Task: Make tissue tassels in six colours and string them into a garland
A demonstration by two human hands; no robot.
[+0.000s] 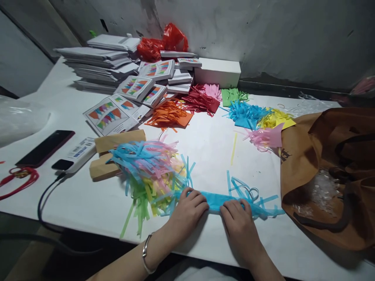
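Note:
A blue tissue paper tassel [216, 200] lies across the front of the table, its solid band in the middle and cut fringe spreading out at both ends. My left hand [188, 212], with a silver bangle at the wrist, curls its fingers over the left part of the band. On the right part, my right hand [239, 222] presses with bent fingers; the thumbs are partly hidden. Just left of my left hand is a heap of tassels in blue, pink, yellow and green [149, 164], resting partly on folded brown card pieces [121, 141].
Fringed bundles in orange [170, 116], dark red [202, 99], blue [246, 113] and pink [268, 136] lie farther back. Printed boxes [136, 86] and stacked white packs [99, 64] stand behind. A brown bag [304, 156] bounds the right; a phone [45, 148] and cabled white device [76, 154] lie left.

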